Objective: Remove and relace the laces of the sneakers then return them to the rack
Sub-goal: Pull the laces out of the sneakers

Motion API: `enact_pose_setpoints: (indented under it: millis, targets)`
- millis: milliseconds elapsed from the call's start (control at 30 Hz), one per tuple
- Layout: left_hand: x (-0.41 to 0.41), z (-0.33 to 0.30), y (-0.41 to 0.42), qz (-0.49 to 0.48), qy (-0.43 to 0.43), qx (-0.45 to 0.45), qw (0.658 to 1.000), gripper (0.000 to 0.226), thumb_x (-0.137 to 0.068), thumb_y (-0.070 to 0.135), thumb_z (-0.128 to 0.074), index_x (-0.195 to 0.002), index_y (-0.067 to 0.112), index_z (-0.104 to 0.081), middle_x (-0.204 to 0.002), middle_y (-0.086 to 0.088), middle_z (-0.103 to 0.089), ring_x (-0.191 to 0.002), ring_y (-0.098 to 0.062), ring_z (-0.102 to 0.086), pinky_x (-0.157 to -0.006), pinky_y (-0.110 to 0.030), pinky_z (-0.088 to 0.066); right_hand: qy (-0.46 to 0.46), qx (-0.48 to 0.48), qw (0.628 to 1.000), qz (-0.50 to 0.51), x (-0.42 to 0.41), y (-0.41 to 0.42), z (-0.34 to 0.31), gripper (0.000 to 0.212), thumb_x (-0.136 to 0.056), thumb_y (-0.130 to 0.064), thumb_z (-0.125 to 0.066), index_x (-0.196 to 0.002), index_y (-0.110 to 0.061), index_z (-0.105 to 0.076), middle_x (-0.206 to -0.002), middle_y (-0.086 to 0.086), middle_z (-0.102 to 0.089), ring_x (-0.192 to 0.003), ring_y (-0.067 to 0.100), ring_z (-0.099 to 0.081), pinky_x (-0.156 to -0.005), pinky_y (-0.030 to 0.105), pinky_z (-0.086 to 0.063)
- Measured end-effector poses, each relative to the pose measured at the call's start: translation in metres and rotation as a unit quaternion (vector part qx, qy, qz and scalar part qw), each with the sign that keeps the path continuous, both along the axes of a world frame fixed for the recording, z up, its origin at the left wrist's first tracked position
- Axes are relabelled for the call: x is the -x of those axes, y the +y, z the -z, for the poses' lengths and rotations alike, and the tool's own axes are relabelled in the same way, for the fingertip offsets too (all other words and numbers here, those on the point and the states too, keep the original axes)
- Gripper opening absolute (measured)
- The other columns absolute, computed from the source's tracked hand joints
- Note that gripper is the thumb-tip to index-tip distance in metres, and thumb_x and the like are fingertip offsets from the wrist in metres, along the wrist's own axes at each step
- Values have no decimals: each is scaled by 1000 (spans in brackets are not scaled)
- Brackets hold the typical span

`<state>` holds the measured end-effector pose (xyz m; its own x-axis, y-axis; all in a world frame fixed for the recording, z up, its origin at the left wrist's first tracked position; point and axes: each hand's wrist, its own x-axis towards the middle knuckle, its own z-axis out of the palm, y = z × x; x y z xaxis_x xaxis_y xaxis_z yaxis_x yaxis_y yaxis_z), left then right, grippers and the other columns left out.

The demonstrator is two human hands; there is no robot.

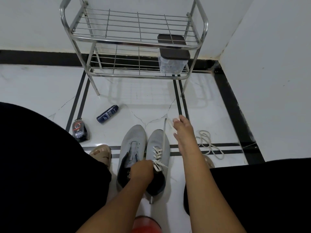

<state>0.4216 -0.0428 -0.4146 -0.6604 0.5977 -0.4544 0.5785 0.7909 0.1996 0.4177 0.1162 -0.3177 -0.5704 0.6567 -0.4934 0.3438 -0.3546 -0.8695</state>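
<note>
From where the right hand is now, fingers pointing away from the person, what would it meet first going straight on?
The right hand would probably meet the steel wire rack's front right leg; depth is unclear.

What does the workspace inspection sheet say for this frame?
Surface: glossy white tiled floor with black stripes, hairline cracks.
Job's things: two grey mesh sneakers side by side; left one unlaced, right one partly laced; loose white lace on floor; steel wire rack, no shoes on it.
Clutter: dark blue bottle lying down, dark polish container, lidded clear box on lower shelf.
Fingers: left hand at right sneaker's collar; right hand pinches lace end.
Cables: nothing seen.
Surroundings: white walls, corner.
</note>
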Motion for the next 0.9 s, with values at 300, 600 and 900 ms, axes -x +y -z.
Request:
enact_pose_setpoints:
  millis: [300,600,900]
  targets:
    - [16,3,14,-131,-147,-110,974,12,-89,22,-51,-97,22,-59,-110,-5,-61,-99,-24,-60,-77,-29,-44,-354,-87,865,-346,-57,-34,81,18,-86,-5,-54,-99,-8,-67,-94,11,-64,-83,23,-55,-69,29,-47]
    - [17,4,12,-196,-233,-142,942,20,-95,20,-49,-76,27,-46,-105,-6,-62,-95,-21,-58,-82,-29,-44,-284,-127,887,-340,-53,-42,87,15,-88,-35,-64,-77,-25,-63,-91,4,-64,-84,18,-57,-75,27,-45]
    - [20,0,7,-114,-199,-108,967,24,-92,18,-53,-108,4,-64,-111,-11,-67,-104,-26,-62,-87,-31,-47,-323,-192,846,-379,-50,-44,86,29,-95,-25,-51,-116,-10,-65,-115,14,-66,-104,30,-62,-82,31,-48]
